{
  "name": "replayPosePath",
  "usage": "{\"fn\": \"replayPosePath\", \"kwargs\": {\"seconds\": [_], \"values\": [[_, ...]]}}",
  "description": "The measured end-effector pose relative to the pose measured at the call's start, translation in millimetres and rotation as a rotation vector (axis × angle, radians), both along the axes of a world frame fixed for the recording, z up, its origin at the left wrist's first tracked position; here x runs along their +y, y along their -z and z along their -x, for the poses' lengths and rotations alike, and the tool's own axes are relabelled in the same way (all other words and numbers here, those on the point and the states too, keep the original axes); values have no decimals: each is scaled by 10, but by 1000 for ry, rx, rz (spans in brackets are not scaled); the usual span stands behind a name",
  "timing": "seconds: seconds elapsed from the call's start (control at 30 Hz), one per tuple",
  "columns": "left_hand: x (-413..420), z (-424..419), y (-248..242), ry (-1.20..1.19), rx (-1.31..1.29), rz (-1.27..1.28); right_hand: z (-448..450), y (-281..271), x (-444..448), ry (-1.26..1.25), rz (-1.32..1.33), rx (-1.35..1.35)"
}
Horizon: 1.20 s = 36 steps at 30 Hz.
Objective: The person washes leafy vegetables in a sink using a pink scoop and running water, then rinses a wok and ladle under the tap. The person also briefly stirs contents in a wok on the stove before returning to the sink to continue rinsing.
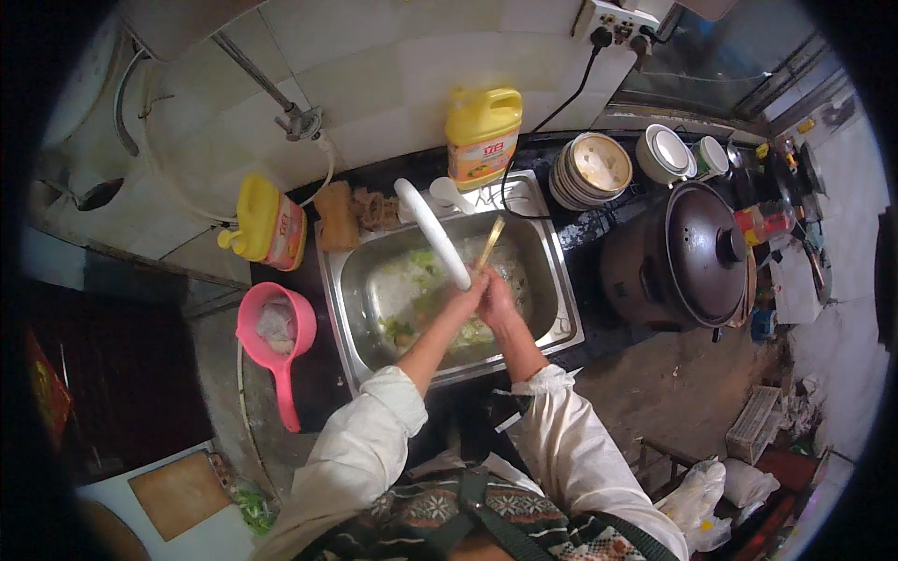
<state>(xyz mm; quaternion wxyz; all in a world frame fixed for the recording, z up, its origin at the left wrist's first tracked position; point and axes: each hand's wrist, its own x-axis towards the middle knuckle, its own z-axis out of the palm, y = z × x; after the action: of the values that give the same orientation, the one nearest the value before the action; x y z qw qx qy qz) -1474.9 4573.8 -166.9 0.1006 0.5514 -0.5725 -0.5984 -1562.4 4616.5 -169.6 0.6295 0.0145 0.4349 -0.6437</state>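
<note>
Both hands are together over the stainless steel sink (554, 266), below the mouth of the white curved faucet spout (435, 235). My left hand (471, 289) and my right hand (497, 298) touch each other around the lower end of a bundle of light sticks, seemingly chopsticks (492, 238), which points up and away from me. The hands overlap there, and which fingers grip the bundle is partly hidden. Beneath them, cloudy water with green leaf scraps (396, 328) lies in the basin. A white scoop or cup (449, 193) rests on the sink's back rim.
Yellow detergent jugs (484, 140) (273, 224) stand behind and left of the sink. A pink dipper (302, 322) is at left. Stacked bowls (596, 168) and a large lidded cooker (673, 259) stand at right. A black cable (561, 112) hangs down to the sink's back rim.
</note>
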Motion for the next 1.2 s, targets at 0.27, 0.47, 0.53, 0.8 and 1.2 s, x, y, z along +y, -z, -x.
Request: {"fn": "replayPosePath", "kwargs": {"seconds": [0.27, 0.47, 0.53, 0.8, 1.2], "values": [[278, -73, -414, 103, -371, 330, -113, 409, -174, 41, -77, 296], [70, -200, -649, 250, -513, 165, -425, -134, 13, -17, 93, 176], [159, -95, -588, 457, -480, 333, -31, 172, 93, 35, -33, 195], [31, -242, -616, 664, -368, 252, 240, -189, 226, 250, -69, 204], [-100, 240, -252, -249, 397, 115, 87, 140, 478, -458, -3, 1401]]}}
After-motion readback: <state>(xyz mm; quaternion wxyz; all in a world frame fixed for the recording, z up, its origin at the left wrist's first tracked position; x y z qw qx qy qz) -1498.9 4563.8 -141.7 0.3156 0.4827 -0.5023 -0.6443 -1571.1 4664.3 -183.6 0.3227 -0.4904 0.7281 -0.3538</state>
